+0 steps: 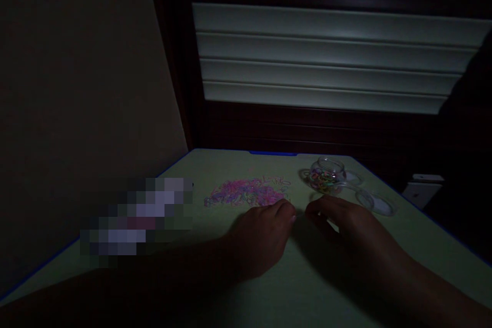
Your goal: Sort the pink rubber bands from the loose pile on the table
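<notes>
My left hand (265, 238) is closed in a pinch over the near side of a pile of small pink, purple and blue rubber bands (246, 192). Close by on the right, the thumb and fingertips of my right hand (342, 220) are pinched together. A faint thin strand, apparently a rubber band (300, 215), spans the small gap between both sets of fingertips. Behind my right hand stands a round clear jar (327, 174), partly filled with multicoloured bands and without a lid on top. The dim light hides finger detail.
Clear round plastic pieces (378, 202) lie on the pale green table (319, 297) right of the jar. A blurred-out flat item (142, 218) is at the left edge. A white device (423, 192) sits beyond the right edge. A wall and slatted panel (326, 56) stand behind.
</notes>
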A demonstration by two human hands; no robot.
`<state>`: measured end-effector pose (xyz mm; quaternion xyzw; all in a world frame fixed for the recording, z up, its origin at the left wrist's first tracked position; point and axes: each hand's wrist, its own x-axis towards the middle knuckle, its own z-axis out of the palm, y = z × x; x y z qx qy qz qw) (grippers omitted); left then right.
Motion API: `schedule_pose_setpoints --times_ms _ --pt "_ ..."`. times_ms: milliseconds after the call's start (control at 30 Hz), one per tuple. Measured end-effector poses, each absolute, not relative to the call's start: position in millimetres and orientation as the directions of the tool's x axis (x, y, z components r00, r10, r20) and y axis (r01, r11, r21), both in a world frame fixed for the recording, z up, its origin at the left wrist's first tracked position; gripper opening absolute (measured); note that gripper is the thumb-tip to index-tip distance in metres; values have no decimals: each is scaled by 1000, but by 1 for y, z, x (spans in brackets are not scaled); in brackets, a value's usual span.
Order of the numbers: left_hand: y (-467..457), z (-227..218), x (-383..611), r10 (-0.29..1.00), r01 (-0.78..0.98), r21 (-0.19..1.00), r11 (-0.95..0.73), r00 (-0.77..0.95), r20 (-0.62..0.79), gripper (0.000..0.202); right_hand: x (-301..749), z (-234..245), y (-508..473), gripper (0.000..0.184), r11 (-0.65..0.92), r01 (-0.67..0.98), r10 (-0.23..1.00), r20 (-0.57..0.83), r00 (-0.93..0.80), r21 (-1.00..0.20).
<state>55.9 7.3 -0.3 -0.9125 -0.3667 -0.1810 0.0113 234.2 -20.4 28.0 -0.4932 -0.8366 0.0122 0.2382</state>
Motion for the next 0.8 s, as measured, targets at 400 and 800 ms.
schedule_pose_setpoints --times_ms 400,800 --pt "7 1 56 678 686 111 -719 658 327 20 239 29 -16 18 468 884 786 449 -424 16" --pt "6 -1 56 659 670 113 -734 660 361 18 243 39 -21 14 336 883 756 465 -460 327"
